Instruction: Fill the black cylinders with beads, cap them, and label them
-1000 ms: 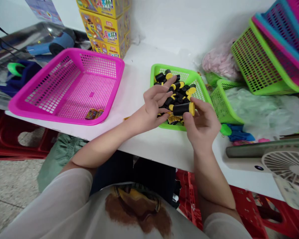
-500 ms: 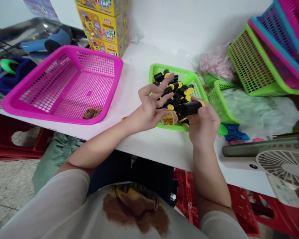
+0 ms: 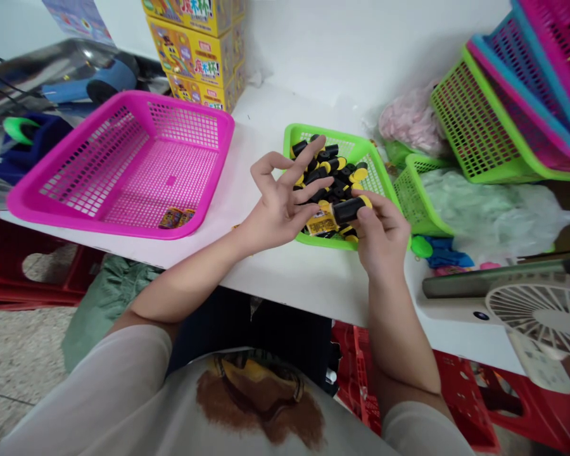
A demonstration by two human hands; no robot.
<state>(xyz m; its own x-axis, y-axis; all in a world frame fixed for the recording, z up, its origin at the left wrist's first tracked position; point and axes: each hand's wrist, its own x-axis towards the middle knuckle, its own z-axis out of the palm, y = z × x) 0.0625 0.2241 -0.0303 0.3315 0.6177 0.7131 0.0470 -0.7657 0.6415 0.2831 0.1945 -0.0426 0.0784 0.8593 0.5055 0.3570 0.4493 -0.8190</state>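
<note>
My left hand (image 3: 278,212) pinches a yellow printed plastic sleeve (image 3: 321,222) between thumb and finger, its other fingers spread. Between the thumb and fingers of my right hand (image 3: 384,235) is a black cylinder (image 3: 348,210) with a yellow end. The cylinder's left end is at the mouth of the sleeve; how far it reaches inside I cannot tell. Both hands are over the front of a green basket (image 3: 384,174), which holds many loose black-and-yellow cylinders (image 3: 335,166), partly hidden by my left fingers.
On the left, a pink basket (image 3: 99,228) holds a few printed pieces (image 3: 175,218). Yellow boxes (image 3: 202,60) are stacked behind it. To the right are stacked baskets (image 3: 479,120), a plastic bag (image 3: 489,206) and a small white fan (image 3: 546,313). A tape dispenser (image 3: 31,142) stands far left.
My right hand has moved slightly left, bringing the black cylinder's end to the sleeve. My left hand has shifted a little left and still pinches the sleeve.
</note>
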